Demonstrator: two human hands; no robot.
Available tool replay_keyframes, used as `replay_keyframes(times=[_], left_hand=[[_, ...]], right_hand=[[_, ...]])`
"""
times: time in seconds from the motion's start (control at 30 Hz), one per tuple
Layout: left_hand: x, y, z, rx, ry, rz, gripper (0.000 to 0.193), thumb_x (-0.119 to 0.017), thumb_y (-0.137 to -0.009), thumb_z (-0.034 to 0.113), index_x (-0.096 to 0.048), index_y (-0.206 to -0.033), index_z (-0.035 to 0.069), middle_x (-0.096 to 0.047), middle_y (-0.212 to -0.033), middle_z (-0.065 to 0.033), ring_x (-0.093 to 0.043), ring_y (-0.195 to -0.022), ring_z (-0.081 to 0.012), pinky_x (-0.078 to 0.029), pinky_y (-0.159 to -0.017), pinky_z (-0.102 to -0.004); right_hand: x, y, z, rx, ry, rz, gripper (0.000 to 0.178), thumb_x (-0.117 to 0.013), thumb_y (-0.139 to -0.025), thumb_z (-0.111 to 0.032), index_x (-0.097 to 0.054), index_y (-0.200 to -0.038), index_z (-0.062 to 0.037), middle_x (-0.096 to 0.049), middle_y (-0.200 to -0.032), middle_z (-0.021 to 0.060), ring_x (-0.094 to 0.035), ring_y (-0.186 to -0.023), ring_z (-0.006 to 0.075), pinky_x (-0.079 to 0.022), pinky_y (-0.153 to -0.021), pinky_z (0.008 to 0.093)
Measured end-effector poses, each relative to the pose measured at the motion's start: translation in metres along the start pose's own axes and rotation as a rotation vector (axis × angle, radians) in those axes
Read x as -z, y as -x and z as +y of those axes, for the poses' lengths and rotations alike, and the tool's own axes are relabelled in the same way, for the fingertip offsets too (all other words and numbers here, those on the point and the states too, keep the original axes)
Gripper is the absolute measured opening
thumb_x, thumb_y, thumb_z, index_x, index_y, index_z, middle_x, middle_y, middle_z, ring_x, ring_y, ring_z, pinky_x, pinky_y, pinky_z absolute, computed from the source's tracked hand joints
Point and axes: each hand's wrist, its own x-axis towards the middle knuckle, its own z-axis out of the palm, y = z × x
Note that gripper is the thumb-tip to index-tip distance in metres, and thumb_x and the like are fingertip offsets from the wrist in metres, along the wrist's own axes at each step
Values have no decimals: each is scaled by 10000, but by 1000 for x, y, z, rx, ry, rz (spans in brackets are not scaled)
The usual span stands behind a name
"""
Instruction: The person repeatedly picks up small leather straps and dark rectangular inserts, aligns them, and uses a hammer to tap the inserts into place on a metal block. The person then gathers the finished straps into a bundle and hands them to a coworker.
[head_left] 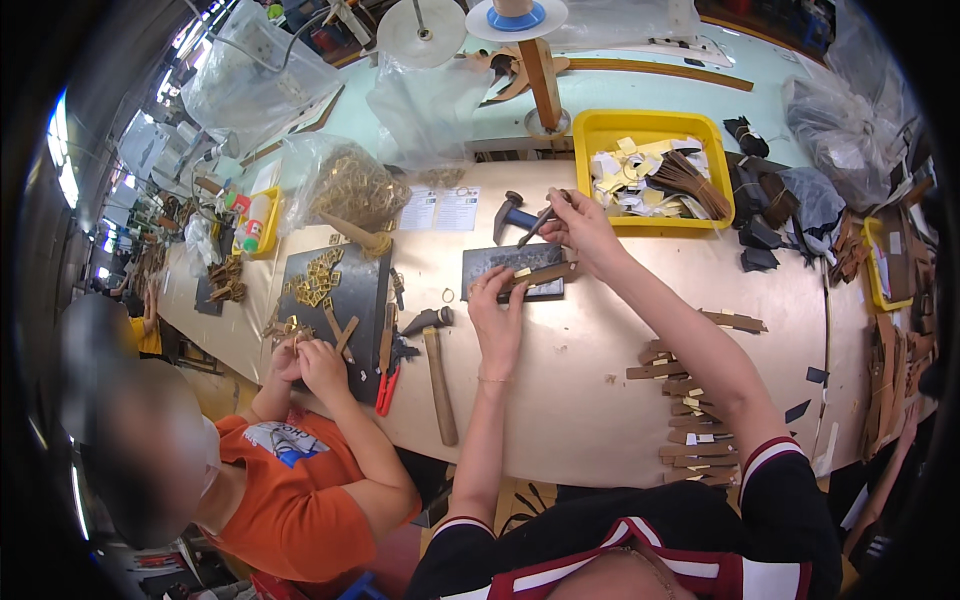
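Note:
My left hand (496, 312) presses a brown leather strap (545, 275) flat on a dark pad (482, 262), its fingers on the strap's left end. A small pale yellow piece sits on the strap by my fingertips. Above it, my right hand (585, 232) pinches a slim dark rod-like tool (535, 228) that slants down to the left, its lower tip over the pad and apart from the strap. Just beyond the pad lies a hammer with a blue handle (517, 217), held by neither hand.
A yellow tray (655, 218) of leather strips and paper scraps stands back right. Brown straps (690, 450) lie in a row near my right arm. Left are a wooden-handled hammer (440, 385) and a co-worker's hands (318, 368) beside a black board (365, 290) with brass buckles (315, 280).

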Motion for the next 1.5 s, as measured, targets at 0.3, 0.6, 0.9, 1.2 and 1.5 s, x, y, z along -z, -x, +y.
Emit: replay_keyframes(times=[0.3, 0.6, 0.9, 1.2, 1.5], left_hand=[[13, 13, -2, -5, -39, -32, 208, -750, -816, 104, -707, -990, -1, -644, -1166, -162, -583, -1096, -314, -451, -954, -419], [12, 71, 34, 355, 474, -314, 106, -739, -867, 60, -692, -927, -13, -687, -823, -27, -555, -715, -54, -426, -646, -213], [-27, 92, 118, 40, 240, -623, 144, -740, -853, 110, -711, -948, 6, -699, -851, -84, -625, -810, -159, -477, -775, -300], [-84, 63, 134, -61, 86, -619, 181, -700, -869, 165, -713, -972, 16, -687, -970, -146, -653, -892, -284, -506, -827, -373], [-94, 67, 133, -266, -131, -702, 214, -761, -822, 174, -717, -978, 35, -670, -955, -120, -637, -843, -259, -492, -797, -362]], right_hand=[[11, -14, -4, 472, 1303, -94, 654, -719, -873, -390, -507, -1324, 34, -641, -1057, 242, -669, -909, 347, -554, -799, 403], [83, 157, -6, 399, 791, -269, 351, -708, -888, -298, -688, -1037, 19, -706, -918, 174, -700, -806, 269, -550, -738, 361], [179, 244, -51, 110, 748, 312, 264, -705, -894, -233, -715, -944, 26, -674, -740, 90, -592, -650, 137, -484, -617, 293], [224, 219, -48, 249, 1510, 571, 330, -744, -843, -295, -709, -1051, -41, -631, -827, 49, -606, -870, 221, -440, -811, 366], [236, 211, -55, 37, 1371, 465, 336, -774, -802, -281, -708, -1050, -64, -696, -833, 89, -671, -811, 263, -494, -759, 383]])
